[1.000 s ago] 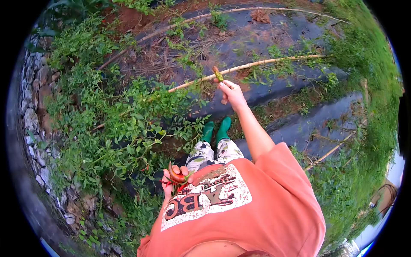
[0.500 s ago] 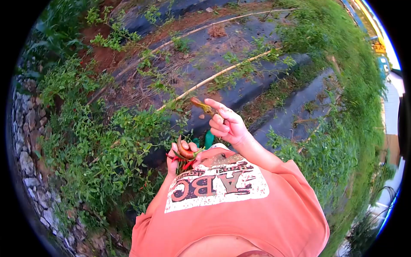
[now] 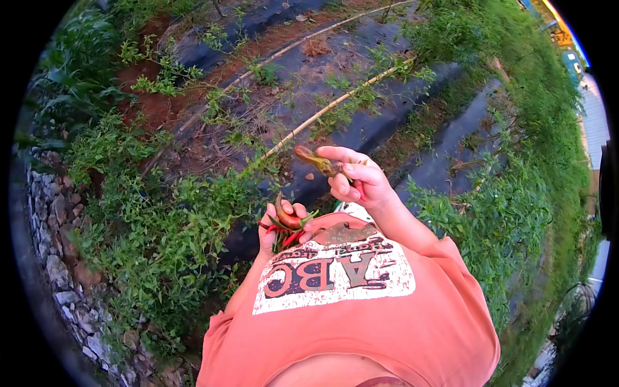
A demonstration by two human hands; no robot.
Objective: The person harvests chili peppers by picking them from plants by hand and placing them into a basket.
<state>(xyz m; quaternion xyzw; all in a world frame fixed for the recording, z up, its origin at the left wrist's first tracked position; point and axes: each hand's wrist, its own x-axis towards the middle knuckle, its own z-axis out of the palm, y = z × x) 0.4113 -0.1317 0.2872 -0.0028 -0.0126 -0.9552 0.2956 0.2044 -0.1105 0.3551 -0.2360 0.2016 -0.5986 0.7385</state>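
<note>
My left hand [image 3: 267, 237] is closed around several chili peppers in front of my chest. Among them are a large brownish-red pepper [image 3: 287, 219] with a green stem and thin red chilies [image 3: 291, 237]. Higher and to the right, my right hand [image 3: 362, 179] pinches a shrivelled, yellow-brown pepper [image 3: 316, 160] between thumb and fingers, its reddish tip pointing left. A bit of red shows at the palm of that hand, too small to make out. The two hands are apart.
Leafy green pepper plants [image 3: 193, 219] grow at the left, and more greenery [image 3: 464, 232] at the right. Ahead lie beds under black plastic sheeting [image 3: 361, 129], crossed by a long bamboo pole [image 3: 335, 105]. A stone wall [image 3: 58, 258] runs along the left edge.
The view has shifted slightly. My right hand has turned a little, with its fingers drawn around the shrivelled pepper. My left hand keeps its hold on the chili peppers.
</note>
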